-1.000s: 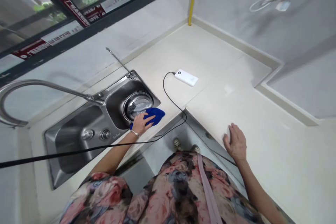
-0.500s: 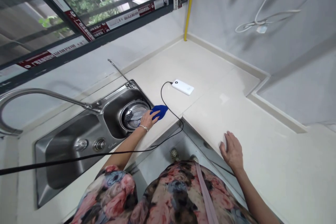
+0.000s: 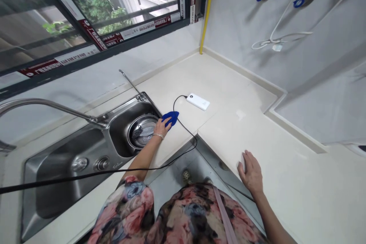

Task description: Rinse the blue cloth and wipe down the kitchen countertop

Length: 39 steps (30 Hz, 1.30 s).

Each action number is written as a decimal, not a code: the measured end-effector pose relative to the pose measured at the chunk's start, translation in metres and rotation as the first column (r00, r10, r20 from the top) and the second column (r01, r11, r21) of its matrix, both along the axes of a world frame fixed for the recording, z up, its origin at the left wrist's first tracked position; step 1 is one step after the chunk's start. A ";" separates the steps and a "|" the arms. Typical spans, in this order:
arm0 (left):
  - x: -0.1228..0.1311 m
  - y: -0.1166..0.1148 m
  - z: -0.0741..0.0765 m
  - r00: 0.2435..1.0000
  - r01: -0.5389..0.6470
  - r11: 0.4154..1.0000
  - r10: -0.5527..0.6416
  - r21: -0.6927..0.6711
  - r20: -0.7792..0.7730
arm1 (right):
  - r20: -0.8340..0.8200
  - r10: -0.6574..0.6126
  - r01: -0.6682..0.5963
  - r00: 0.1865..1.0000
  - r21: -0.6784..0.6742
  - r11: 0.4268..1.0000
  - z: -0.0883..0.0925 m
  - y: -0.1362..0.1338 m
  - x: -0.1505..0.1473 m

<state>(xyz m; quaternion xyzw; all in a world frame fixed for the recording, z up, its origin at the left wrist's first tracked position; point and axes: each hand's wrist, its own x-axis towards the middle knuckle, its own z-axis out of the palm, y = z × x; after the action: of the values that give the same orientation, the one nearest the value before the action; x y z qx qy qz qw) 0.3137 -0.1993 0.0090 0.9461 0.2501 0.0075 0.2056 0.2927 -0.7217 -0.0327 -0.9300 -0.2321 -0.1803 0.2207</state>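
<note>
A blue cloth (image 3: 172, 116) lies under the fingers of my left hand (image 3: 162, 127), which presses and grips it on the counter at the sink's right edge. Just left of that hand, a round metal bowl (image 3: 132, 145) sits in the smaller basin, with a strainer and a clear bag or wrap inside. My right hand (image 3: 251, 171) rests on the cream countertop (image 3: 288, 183) near its front edge, fingers stretched out and holding nothing. Beyond the cloth lies a white power bank (image 3: 198, 101) with a black cable (image 3: 183, 153) plugged into it.
The cable crosses the cloth's right side, then the larger sink basin (image 3: 57, 183). A curved faucet (image 3: 51, 101) and a thin spout (image 3: 130, 80) rise behind the sink. A yellow pipe (image 3: 206, 21) stands in the corner. Blue-ringed valves (image 3: 299, 2) and a white cord (image 3: 267, 44) are on the wall.
The camera view has tilted up a little and shifted. My left hand and the blue cloth have slid slightly away along the sink's edge. My right hand stays resting on the counter.
</note>
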 end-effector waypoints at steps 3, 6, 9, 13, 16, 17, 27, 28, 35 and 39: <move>0.004 0.012 -0.001 1.000 -0.004 1.000 0.004 0.003 0.003 | -0.001 -0.006 0.006 1.000 -0.004 1.000 -0.001 0.000 0.000; 0.008 0.023 -0.003 1.000 0.004 1.000 -0.004 0.009 0.005 | -0.008 -0.011 0.010 1.000 -0.002 1.000 0.000 0.000 0.000; 0.013 0.033 -0.003 1.000 0.000 1.000 0.000 0.017 0.024 | -0.022 -0.015 0.015 1.000 -0.001 1.000 0.001 0.001 0.000; 0.020 0.047 -0.001 0.999 0.001 1.000 -0.001 0.010 0.032 | -0.047 -0.008 0.009 0.999 0.007 1.000 0.004 0.001 -0.001; 0.028 0.059 0.003 1.000 -0.007 1.000 0.007 -0.002 0.027 | -0.061 -0.009 0.010 0.998 0.015 1.000 0.005 0.001 -0.002; 0.031 0.064 0.005 1.000 -0.019 1.000 0.019 -0.004 0.015 | -0.064 -0.010 0.011 0.998 0.017 1.000 0.005 0.001 -0.002; 0.059 0.109 0.013 0.995 -0.083 0.996 0.084 0.018 -0.049 | -0.110 -0.045 0.045 0.993 -0.004 0.999 0.001 -0.002 -0.004; 0.062 0.114 0.014 0.994 -0.089 0.996 0.090 0.022 -0.057 | -0.114 -0.048 0.048 0.992 -0.007 0.999 0.000 -0.002 -0.004; 0.088 0.128 0.026 0.975 -0.198 0.974 0.208 0.107 -0.084 | -0.111 -0.054 0.053 0.992 -0.011 0.999 0.001 0.000 -0.003; 0.105 0.133 0.042 0.963 -0.230 0.969 0.240 0.088 -0.120 | -0.093 -0.047 0.047 0.995 -0.004 0.999 0.002 0.003 -0.003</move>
<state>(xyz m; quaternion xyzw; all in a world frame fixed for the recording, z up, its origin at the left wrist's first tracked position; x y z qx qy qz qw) 0.4188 -0.0667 0.0507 0.9152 0.3729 -0.0206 0.1517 0.2895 -0.7191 -0.0308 -0.9428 -0.1997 -0.1418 0.2262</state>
